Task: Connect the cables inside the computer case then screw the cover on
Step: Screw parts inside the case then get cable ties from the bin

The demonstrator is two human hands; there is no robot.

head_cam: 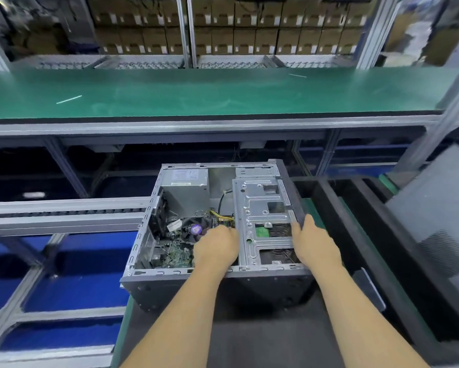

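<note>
The left hand's fingers (pixel 224 229) are curled down into the middle of the case, tips buried among the wires beside the fan; whether they pinch a plug or only feel for one I cannot tell, since the back of the left hand (pixel 216 247) covers them. The right hand (pixel 312 241) lies on the drive cage (pixel 262 208), thumb hooked over its right edge and fingers pressed together along the metal, seemingly steadying the box.

The computer case (pixel 217 282) lies on its side, open face up, on a dark mat (pixel 249 341) at the near edge of the line. Inside, the power supply (pixel 185 187) sits at the far left, the CPU fan (pixel 196 229) just left of the working fingers, and yellow and black cables (pixel 223 215) run in from the far side toward that spot.

To seat a connector well, I would line up its key by touch, push straight down and not rock it, and keep the wires clear of the fan blades.

No cover is on the case; a grey panel (pixel 435 208) leans at the right, possibly the lid. Beyond runs a green bench (pixel 196 91) with stacked cartons (pixel 249 25) behind, and a roller track (pixel 63 208) leads off left.
</note>
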